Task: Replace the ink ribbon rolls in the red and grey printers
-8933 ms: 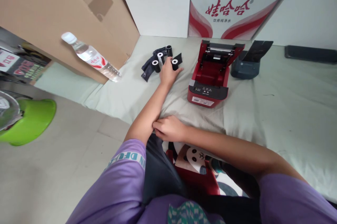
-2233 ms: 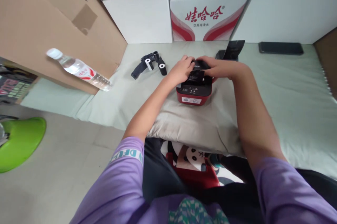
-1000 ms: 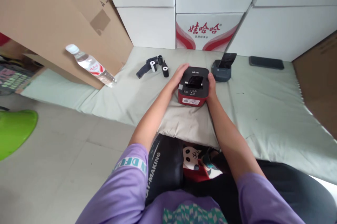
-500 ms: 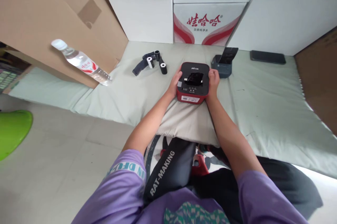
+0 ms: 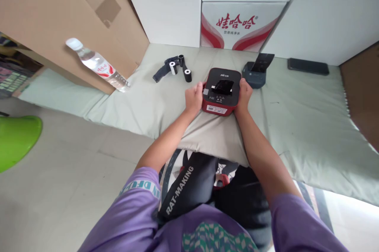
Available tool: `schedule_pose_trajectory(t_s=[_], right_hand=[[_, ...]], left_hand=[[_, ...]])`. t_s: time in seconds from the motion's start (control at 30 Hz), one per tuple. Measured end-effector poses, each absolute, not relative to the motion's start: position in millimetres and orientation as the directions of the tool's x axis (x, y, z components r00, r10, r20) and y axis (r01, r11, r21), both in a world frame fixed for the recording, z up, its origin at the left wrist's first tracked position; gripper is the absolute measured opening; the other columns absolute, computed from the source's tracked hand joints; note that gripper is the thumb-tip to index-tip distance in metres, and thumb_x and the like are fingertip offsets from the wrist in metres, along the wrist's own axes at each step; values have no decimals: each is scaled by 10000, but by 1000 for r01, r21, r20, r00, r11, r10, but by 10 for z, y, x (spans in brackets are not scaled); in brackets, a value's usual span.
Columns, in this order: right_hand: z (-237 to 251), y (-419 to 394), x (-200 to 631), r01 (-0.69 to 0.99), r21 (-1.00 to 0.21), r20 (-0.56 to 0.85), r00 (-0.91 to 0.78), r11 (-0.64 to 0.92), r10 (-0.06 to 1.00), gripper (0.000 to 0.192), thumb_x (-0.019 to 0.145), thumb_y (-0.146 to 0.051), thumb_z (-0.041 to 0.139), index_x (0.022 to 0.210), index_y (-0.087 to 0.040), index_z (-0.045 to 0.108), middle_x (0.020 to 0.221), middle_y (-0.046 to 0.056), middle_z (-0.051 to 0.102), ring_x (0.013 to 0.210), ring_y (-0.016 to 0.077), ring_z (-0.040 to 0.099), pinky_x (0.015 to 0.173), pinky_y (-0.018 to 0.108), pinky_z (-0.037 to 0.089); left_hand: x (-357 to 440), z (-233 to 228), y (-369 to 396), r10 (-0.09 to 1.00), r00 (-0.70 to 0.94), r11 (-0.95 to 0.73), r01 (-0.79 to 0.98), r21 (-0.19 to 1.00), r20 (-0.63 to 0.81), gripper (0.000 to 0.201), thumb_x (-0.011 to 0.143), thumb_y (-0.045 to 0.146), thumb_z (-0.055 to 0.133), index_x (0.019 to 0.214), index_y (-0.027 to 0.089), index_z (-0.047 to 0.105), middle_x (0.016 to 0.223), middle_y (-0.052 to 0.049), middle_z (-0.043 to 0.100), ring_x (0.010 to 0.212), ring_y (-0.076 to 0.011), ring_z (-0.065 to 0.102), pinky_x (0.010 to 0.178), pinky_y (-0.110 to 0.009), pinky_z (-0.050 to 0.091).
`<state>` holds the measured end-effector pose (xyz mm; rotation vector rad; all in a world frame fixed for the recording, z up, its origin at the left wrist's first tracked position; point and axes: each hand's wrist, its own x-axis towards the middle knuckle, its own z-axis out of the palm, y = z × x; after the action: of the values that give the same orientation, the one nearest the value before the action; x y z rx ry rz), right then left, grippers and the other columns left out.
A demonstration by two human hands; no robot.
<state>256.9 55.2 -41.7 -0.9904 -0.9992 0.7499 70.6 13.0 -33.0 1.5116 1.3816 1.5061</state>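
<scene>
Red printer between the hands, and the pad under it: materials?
Red printer: looks like moulded plastic, glossy red shell, matte black lid; smooth rounded corners, faint sheen. Pad: pale green fabric, matte, likely cushioned; it creases and dips. Left hand and right hand clasp the printer's sides.

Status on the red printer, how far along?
Done: the lid of the red printer is shut, with something black showing in its top window. In hand: the left hand and right hand grip its two sides on the pillow. Left: spare rolls lie loose on the mat.
</scene>
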Motion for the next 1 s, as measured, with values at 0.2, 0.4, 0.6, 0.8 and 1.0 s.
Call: schedule_pose_trajectory(t_s=[0.2,0.4,0.6,0.8,1.0], right_hand=[[-541,604,2574,-37,-916,364,341,399,867,649,860,-872,576,747,-240,483,710,-48,435,685,128,468,680,296,481],[-551,538,2536,39,-923,374,309,382,874,654,863,-897,531,990,-258,593,985,44,633,1050,240,660,1029,450,578],[-552,342,2482,263,-836,535,201,481,821,826,882,-896,471,1417,-279,595,1413,133,596,1402,332,575,1256,569,434],[-523,400,2530,281,-806,526,-65,521,848,1255,656,-888,770,1649,-236,364,1712,178,424,1629,420,359,1375,612,233],[-328,700,2690,278,-818,518,-27,504,855,1325,557,-853,870,1633,-247,388,1723,165,424,1645,417,342,1385,599,230]], left_hand=[[825,-368,51,925,-37,-375,45,926,377,949,849,912,559,1538,259,577,1578,-110,626,1587,-318,462,1344,-446,332],[815,-331,133,941,-91,-330,-21,944,327,985,842,892,599,1594,259,541,1637,-93,573,1660,-304,340,1373,-392,268],[774,-389,243,944,-101,-317,-6,948,315,1033,818,937,566,1606,270,521,1684,-74,520,1646,-292,372,1372,-372,268],[724,-327,345,934,-89,-348,9,937,347,1049,825,934,567,1646,294,446,1755,-29,410,1688,-274,273,1388,-359,224],[853,-245,839,938,-42,-344,-17,939,343,781,967,692,602,1603,251,502,1698,-41,495,1648,-245,368,1380,-349,241]])
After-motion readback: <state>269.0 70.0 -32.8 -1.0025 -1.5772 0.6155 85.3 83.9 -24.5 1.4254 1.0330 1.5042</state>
